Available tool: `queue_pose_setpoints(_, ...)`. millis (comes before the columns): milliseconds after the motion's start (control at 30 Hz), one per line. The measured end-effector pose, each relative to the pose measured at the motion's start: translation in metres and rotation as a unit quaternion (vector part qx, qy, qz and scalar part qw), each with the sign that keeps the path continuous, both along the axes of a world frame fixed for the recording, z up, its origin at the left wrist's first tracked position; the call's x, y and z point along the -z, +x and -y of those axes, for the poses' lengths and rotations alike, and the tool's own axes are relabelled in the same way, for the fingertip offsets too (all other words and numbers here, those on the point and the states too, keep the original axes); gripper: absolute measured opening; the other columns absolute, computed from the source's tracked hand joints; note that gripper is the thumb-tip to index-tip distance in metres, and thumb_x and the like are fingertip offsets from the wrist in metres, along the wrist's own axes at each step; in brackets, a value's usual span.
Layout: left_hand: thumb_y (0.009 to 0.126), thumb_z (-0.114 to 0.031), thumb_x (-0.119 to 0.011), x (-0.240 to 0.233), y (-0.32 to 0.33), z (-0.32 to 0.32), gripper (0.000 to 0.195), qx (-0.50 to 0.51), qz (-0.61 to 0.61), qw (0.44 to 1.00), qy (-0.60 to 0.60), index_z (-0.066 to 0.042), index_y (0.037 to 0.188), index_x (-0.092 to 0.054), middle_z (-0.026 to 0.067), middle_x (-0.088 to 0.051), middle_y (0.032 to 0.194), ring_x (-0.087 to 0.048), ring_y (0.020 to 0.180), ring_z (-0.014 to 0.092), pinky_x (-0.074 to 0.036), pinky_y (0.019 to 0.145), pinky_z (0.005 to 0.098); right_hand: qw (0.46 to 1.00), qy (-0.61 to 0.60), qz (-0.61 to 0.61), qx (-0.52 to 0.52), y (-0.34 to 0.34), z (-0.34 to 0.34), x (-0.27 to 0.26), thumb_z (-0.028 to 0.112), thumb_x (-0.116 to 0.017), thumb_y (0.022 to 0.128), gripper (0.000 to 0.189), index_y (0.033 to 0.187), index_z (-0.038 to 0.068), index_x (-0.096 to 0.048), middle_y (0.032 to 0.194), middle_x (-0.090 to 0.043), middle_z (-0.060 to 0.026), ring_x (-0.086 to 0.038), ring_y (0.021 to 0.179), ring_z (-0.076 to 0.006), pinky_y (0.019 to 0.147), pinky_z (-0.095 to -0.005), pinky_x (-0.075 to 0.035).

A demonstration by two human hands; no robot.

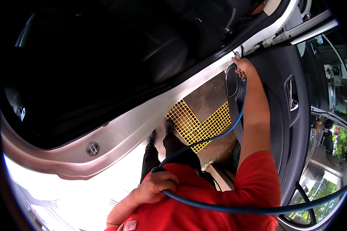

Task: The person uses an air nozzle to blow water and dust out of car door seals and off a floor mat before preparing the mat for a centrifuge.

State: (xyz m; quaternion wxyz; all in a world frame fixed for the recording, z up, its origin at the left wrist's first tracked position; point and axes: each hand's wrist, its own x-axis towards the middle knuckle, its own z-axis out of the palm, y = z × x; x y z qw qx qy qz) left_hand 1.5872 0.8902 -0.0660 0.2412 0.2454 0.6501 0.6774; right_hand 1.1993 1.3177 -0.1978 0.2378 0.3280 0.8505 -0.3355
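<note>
My right hand (243,65) reaches forward to the gap between the white door sill and the opened car door. It grips a metal air-gun-like tool (237,55) with a brass-coloured fitting at its lower end. From that fitting a blue hose (234,125) curves down towards my body. My left hand (159,184), held against my red shirt, is closed around the same hose. A dark rounded piece (157,169) shows above its fingers; I cannot tell what it is. Beyond this hand the hose runs off to the right.
The car door's dark inner panel (273,95) stands to my right, with a chrome handle (292,96) and speaker grille (232,82). The sill (188,89) bounds a dark car interior. A metal door striker (93,148) sits at left. Yellow floor grating (201,130) lies near my feet.
</note>
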Motion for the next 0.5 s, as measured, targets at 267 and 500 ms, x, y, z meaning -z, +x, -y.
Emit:
queue_pose_setpoints(267, 0.067, 0.007, -0.068, 0.021, -0.015, -0.004, 0.022, 0.008, 0.046, 0.999, 0.019, -0.004, 0.086, -0.066, 0.0137, -0.064, 0.103, -0.065, 0.093, 0.032, -0.051, 0.078, 0.0371, 0.966, 0.039, 0.211, -0.147, -0.021, 0.014, 0.031, 0.049, -0.06, 0.092, 0.041, 0.101, 0.009, -0.061, 0.074, -0.063, -0.0087, -0.055, 0.05, -0.0159, 0.042, -0.0336, -0.044)
queue_pose_setpoints(500, 0.067, 0.005, -0.069, 0.029, -0.02, -0.013, 0.021, 0.007, 0.039, 0.999, 0.019, -0.003, 0.086, -0.065, 0.014, -0.064, 0.103, -0.064, 0.094, 0.032, -0.051, 0.079, 0.0372, 0.989, 0.074, 0.077, -0.1, 0.007, -0.025, 0.106, 0.044, -0.06, 0.093, 0.042, 0.105, 0.004, -0.061, 0.066, -0.058, -0.0133, -0.055, 0.049, -0.0237, 0.044, -0.0417, -0.047)
